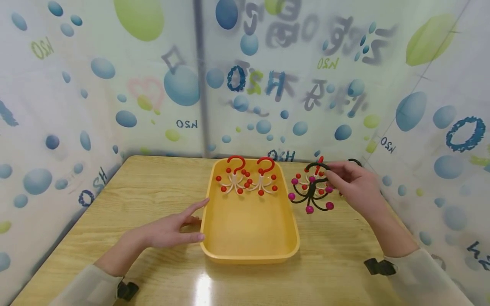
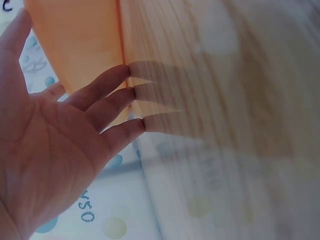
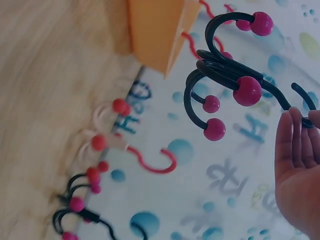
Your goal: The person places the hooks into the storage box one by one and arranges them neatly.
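My right hand [image 1: 354,185] pinches the hook end of a black multi-arm hook [image 1: 311,191] with magenta ball tips, held in the air just right of the yellow tray [image 1: 250,229]. In the right wrist view the same black hook [image 3: 230,70] hangs from the fingertips of the hand [image 3: 297,165]. My left hand [image 1: 168,229] touches the tray's left side with its fingers spread and straight. Inside the tray, at its far end, stand two white hooks with red hook tops and red balls, one on the left [image 1: 234,180] and one on the right [image 1: 262,180].
On the table right of the tray are another red-and-white hook [image 3: 112,140] and a second black hook [image 3: 82,210] with magenta balls. The wooden table [image 1: 153,187] meets a patterned curtain [image 1: 160,127] at the back and sides.
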Demonstrator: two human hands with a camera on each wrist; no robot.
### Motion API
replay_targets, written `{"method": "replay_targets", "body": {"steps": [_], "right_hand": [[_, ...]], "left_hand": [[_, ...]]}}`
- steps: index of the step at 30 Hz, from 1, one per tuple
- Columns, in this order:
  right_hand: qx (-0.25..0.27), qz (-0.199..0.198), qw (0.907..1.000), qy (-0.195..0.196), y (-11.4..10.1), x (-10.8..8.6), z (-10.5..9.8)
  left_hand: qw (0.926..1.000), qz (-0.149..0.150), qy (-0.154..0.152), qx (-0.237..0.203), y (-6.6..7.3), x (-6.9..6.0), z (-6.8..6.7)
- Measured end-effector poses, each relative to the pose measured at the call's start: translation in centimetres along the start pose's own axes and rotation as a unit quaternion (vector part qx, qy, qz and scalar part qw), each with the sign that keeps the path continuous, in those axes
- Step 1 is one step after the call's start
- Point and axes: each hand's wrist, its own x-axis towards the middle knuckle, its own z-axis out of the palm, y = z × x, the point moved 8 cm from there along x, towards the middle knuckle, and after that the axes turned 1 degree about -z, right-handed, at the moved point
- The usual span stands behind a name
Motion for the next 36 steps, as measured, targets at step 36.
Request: {"method": "replay_targets", "body": {"steps": [36], "right_hand": [[0.033,0.022,0.9586,-0.282,-5.4,5.3,19.9]], "left_hand": [[0.9999,-0.013,0.005,-0.001,0.1,-0.2,0.0]]}}
